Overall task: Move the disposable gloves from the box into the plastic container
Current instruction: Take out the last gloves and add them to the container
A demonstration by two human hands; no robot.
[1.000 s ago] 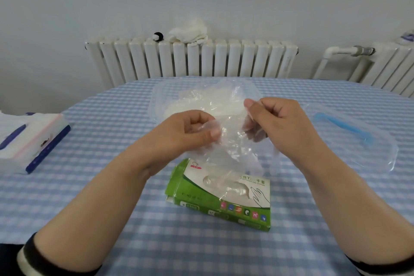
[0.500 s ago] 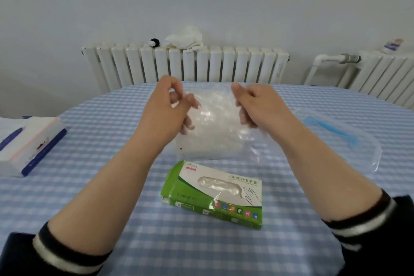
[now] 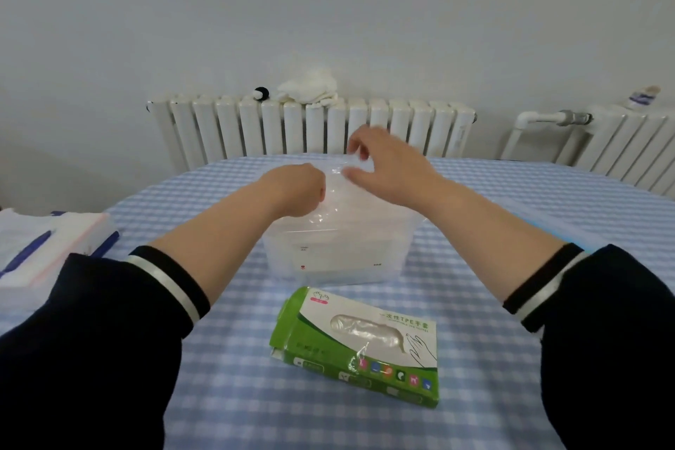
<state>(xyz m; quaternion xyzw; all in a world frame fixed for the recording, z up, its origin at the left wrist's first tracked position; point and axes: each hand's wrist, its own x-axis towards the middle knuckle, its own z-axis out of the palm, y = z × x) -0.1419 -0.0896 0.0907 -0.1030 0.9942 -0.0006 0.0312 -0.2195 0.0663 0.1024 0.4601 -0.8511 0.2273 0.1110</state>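
- Thin clear disposable glove: now down at the mouth of the translucent rectangular plastic container, at 12 o'clock from the green-and-white cardboard glove box; half a sec ago it was held up in the air.
- L hand curled shut on the glove, knuckles over the rim; R hand pinches its top edge w/ fingertips.
- Means: drop-in nearly done, release not yet.
- Box still shows more gloves thru its window, so more pulls ahead.
- Clear lid w/ blue handle lies at 3 o'clock of the container, on the blue-checked tablecloth.
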